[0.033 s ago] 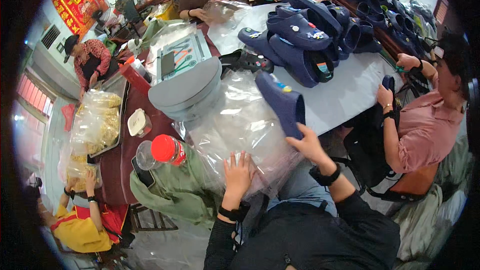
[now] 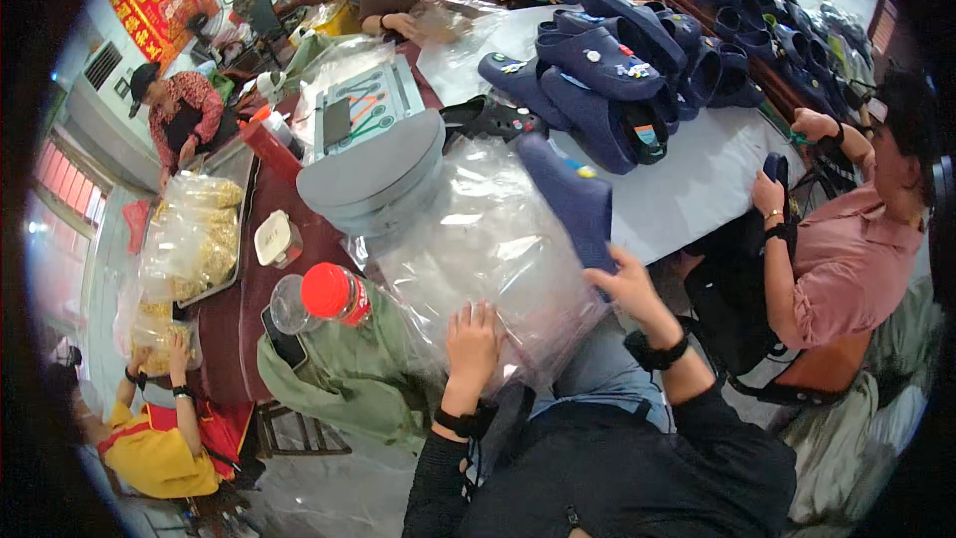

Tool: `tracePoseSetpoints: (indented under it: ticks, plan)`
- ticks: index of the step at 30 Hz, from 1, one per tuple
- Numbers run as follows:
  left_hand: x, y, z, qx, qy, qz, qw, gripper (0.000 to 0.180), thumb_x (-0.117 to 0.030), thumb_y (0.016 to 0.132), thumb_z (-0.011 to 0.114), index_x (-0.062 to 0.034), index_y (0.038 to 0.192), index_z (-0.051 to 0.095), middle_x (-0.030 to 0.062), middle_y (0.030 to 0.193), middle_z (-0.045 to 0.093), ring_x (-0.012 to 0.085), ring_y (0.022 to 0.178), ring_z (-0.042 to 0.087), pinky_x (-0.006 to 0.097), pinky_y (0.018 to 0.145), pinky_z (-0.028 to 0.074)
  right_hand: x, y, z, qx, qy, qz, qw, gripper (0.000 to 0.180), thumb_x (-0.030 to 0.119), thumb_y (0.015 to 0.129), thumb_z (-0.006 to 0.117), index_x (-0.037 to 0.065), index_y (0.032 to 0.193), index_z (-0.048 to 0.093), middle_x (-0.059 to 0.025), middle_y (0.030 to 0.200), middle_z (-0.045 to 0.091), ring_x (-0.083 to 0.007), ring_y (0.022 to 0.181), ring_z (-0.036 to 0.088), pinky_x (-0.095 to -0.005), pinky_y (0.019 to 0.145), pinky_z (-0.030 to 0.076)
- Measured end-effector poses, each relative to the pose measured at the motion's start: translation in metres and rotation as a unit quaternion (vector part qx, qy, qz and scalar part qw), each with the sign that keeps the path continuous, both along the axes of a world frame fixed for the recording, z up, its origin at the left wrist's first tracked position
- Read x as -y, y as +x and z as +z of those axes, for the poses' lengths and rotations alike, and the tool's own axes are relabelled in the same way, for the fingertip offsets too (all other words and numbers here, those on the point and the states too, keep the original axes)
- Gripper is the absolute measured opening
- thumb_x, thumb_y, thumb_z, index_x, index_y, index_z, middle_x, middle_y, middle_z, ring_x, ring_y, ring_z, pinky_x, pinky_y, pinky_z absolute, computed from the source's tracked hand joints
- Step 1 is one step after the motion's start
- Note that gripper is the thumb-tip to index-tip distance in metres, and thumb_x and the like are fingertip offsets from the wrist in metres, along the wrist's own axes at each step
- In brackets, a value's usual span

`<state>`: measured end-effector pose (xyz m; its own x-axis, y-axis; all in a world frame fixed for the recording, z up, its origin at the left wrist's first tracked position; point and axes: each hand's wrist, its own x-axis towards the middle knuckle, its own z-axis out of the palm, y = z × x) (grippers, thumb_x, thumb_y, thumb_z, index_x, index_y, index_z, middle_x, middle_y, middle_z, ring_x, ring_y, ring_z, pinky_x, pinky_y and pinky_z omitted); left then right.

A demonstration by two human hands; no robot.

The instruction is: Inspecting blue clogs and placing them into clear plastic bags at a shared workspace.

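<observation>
Currently my right hand (image 2: 627,286) is gripping one unbagged shoe (image 2: 570,194) — my open left hand (image 2: 473,344) is resting on plastic bags (image 2: 463,244), centre frame — and loose shoes (image 2: 602,70) are lying upper right.

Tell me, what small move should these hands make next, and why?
Perhaps the left hand should lift an edge of the clear plastic: its fingers rest on that plastic, while the right hand holds a navy clog by its near end, at the plastic's right side.
</observation>
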<state>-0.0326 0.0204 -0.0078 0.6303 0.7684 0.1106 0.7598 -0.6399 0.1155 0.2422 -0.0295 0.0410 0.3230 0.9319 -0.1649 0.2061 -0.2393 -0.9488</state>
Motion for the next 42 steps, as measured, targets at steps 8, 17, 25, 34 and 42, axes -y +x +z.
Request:
tracePoseSetpoints:
  ticks: [8,17,25,34,42]
  plan:
    - [-0.026,0.003,0.008,0.176,-0.067,0.050,0.981,0.035,-0.005,0.077,0.055,0.0023,0.111,0.060,0.0194,0.118,0.060,0.0339,0.109,0.056,0.040,0.093,0.044,0.086,0.078,0.033,-0.327,0.113,0.089,0.934,0.070,0.024,0.057,0.078,-0.009,0.116,0.058,-0.0133,0.110,0.065,-0.0202,0.097,0.063,-0.0298,0.089,0.045]
    - [-0.021,0.025,0.010,0.074,0.001,-0.013,0.997,0.045,-0.023,0.083,0.058,-0.0088,0.125,0.055,0.0169,0.144,0.036,0.0374,0.131,0.033,0.051,0.105,0.027,0.109,0.115,-0.021,-0.358,-0.009,0.246,0.901,0.061,0.018,0.052,0.085,-0.012,0.101,0.064,-0.0141,0.099,0.067,-0.0195,0.085,0.064,-0.0287,0.082,0.047]
    - [-0.018,0.023,0.003,0.058,-0.055,-0.059,0.995,0.054,-0.017,0.078,0.059,-0.0054,0.130,0.049,0.0146,0.138,0.043,0.0351,0.125,0.041,0.048,0.101,0.033,0.115,0.119,-0.019,-0.342,-0.091,0.280,0.892,0.062,0.011,0.057,0.083,-0.014,0.108,0.059,-0.0113,0.103,0.066,-0.0153,0.090,0.060,-0.0276,0.085,0.045]
    - [-0.041,0.015,-0.003,0.149,-0.087,-0.046,0.984,0.039,0.002,0.078,0.050,0.0078,0.116,0.056,0.0180,0.120,0.058,0.0330,0.113,0.051,0.036,0.097,0.041,0.124,0.125,-0.012,-0.326,-0.087,0.288,0.896,0.060,0.014,0.060,0.082,-0.011,0.109,0.059,-0.0070,0.099,0.066,-0.0116,0.084,0.060,-0.0249,0.079,0.047]
    - [-0.044,0.020,0.045,0.300,-0.076,-0.018,0.951,0.061,0.004,0.071,0.058,0.0076,0.130,0.044,0.0210,0.130,0.047,0.0348,0.107,0.049,0.038,0.095,0.040,0.125,0.126,-0.017,-0.339,-0.094,0.294,0.889,0.061,0.013,0.059,0.082,-0.015,0.108,0.058,-0.0112,0.103,0.065,-0.0145,0.088,0.059,-0.0260,0.084,0.045]
